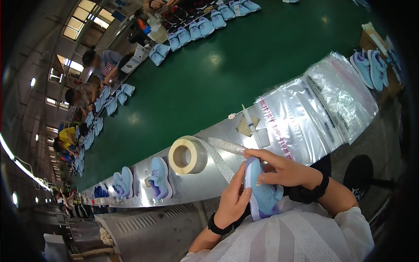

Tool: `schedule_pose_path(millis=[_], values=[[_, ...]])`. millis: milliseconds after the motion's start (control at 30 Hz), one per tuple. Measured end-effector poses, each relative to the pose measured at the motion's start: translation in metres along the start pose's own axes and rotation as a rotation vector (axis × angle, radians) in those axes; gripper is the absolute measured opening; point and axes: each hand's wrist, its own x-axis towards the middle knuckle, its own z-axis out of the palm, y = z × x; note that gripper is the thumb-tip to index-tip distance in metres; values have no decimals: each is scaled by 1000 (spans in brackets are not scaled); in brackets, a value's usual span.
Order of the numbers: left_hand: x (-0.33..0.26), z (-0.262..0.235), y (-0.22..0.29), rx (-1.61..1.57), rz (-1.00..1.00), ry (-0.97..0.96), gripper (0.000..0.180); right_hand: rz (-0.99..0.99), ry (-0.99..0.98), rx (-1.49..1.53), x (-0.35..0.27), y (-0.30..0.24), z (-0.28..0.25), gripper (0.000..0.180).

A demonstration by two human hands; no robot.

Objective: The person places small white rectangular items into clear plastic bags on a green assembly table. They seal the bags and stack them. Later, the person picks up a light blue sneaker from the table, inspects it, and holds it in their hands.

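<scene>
A light blue sneaker with a lavender edge (pixel 264 198) is held on its side close to my body, in front of the metal bench's near edge. My left hand (pixel 231 205) grips it along the sole, its thumb and fingers pressed to the sole's side. From the other side my right hand (pixel 286 170) wraps the upper end, the thumb lying on the blue upper. Just beyond my hands, a clear plastic sleeve (pixel 227 145) and a strip unwound from a large roll of white labels (pixel 200 158) lie on the bench.
Clear plastic bags (pixel 301 115) are stacked to the right, beside a syringe-like tube (pixel 250 121). Two sneakers (pixel 161 179) (pixel 124 181) stand left on the metal bench (pixel 185 187). A green belt (pixel 192 96) runs behind; more shoes (pixel 205 27) and people line its far side.
</scene>
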Motion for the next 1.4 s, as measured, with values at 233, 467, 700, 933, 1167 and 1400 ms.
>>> schedule_pose_path(millis=[233, 467, 700, 933, 1167, 1400], values=[[-2, 4, 1, 13, -52, -34, 57, 48, 47, -47, 0, -12, -1, 54], [-1, 7, 3, 56, -127, -39, 57, 54, 145, -22, 2, -4, 7, 49], [-3, 12, 3, 107, -196, -3, 55, 45, 190, -69, 1, 1, 11, 47], [-4, 14, 0, 111, -233, 5, 54, 67, 202, -135, -1, -1, 12, 48], [-4, 12, 4, 94, -238, -24, 55, 29, 169, -153, -1, 0, 10, 48], [-5, 14, 4, 82, -209, -27, 54, 11, 236, -235, -1, -2, 14, 46]])
